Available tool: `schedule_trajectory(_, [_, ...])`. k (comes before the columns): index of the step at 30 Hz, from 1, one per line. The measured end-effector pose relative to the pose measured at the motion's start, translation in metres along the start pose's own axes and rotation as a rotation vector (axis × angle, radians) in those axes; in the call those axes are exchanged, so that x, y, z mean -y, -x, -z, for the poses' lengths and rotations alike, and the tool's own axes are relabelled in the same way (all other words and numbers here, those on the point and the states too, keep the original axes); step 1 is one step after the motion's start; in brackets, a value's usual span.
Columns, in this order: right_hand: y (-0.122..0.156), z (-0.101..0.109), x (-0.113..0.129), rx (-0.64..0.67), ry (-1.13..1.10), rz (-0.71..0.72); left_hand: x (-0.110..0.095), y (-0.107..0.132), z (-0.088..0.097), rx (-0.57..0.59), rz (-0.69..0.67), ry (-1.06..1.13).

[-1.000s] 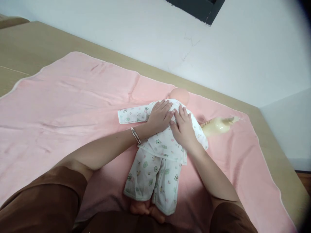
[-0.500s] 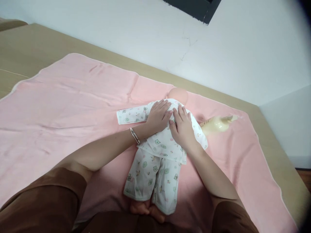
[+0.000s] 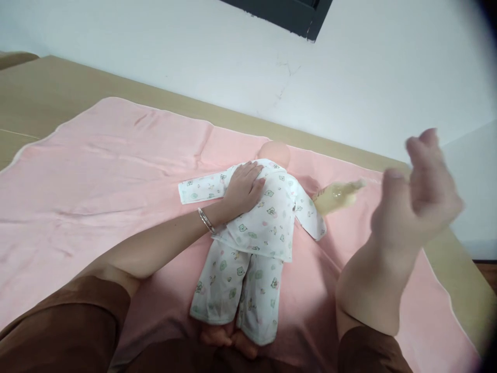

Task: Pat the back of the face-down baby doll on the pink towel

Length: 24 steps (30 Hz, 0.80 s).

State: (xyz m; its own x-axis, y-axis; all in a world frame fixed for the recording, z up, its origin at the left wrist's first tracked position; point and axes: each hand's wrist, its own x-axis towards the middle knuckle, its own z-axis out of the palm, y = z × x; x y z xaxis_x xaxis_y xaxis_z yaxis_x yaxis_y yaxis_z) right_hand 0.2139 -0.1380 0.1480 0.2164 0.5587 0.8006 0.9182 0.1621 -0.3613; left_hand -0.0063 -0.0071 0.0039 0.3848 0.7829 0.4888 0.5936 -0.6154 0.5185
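Observation:
A baby doll in white printed pyjamas lies on a pink blanket, its bald head toward the wall and its bare feet toward me. My left hand rests flat on the doll's upper body by the left sleeve, fingers stretched out; a silver bangle is on that wrist. My right hand is raised in the air to the right of the doll, fingers loosely apart, holding nothing. One doll arm sticks out bare to the right.
The blanket covers a tan wooden surface that runs up to a white wall. A dark window frame is at the top. My brown sleeves fill the bottom corners.
My right hand has lifted off the doll's chest and swung up to the right. The left hand stays on the doll. The view has shifted slightly.

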Motion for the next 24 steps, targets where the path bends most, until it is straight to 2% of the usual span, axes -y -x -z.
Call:
schedule_trajectory(2, [-0.007, 0.017, -0.011, -0.037, -0.014, -0.084, -0.009, 0.004, 0.005, -0.040, -0.017, -0.060])
schedule_trajectory(4, [-0.012, 0.031, -0.020, 0.021, 0.006, -0.182, -0.027, 0.011, 0.013, -0.051, -0.071, -0.068])
schedule_trajectory(5, [-0.014, 0.036, -0.023, 0.078, 0.037, -0.237, -0.040, 0.016, 0.019, -0.017, -0.116, -0.030])
schedule_trajectory(7, [-0.017, 0.042, -0.028, 0.270, 0.143, -0.330, -0.070, 0.027, 0.031, 0.103, -0.125, 0.109])
schedule_trajectory(8, [-0.018, 0.044, -0.031, 0.384, 0.196, -0.349, -0.086, 0.031, 0.037, 0.213, -0.116, 0.191])
schedule_trajectory(11, [-0.017, 0.044, -0.040, 0.684, 0.257, -0.244, -0.133, 0.033, 0.049, 0.465, -0.094, 0.438])
schedule_trajectory(14, [-0.014, 0.040, -0.049, 0.827, 0.260, -0.085, -0.162, 0.010, 0.040, 0.589, -0.035, 0.723])
schedule_trajectory(16, [-0.014, 0.037, -0.052, 0.849, 0.290, -0.057, -0.167, -0.015, 0.021, 0.636, 0.072, 0.894])
schedule_trajectory(18, [-0.016, 0.034, -0.052, 0.855, 0.333, -0.077, -0.162, -0.040, -0.003, 0.753, 0.195, 0.976])
schedule_trajectory(19, [-0.019, 0.032, -0.051, 0.865, 0.354, -0.093, -0.158, -0.049, -0.013, 0.815, 0.207, 0.997])
schedule_trajectory(22, [-0.024, 0.027, -0.047, 0.875, 0.400, -0.168, -0.148, -0.063, -0.033, 0.771, 0.186, 0.960])
schedule_trajectory(24, [-0.027, 0.025, -0.044, 0.859, 0.418, -0.218, -0.146, -0.062, -0.035, 0.729, 0.166, 0.913])
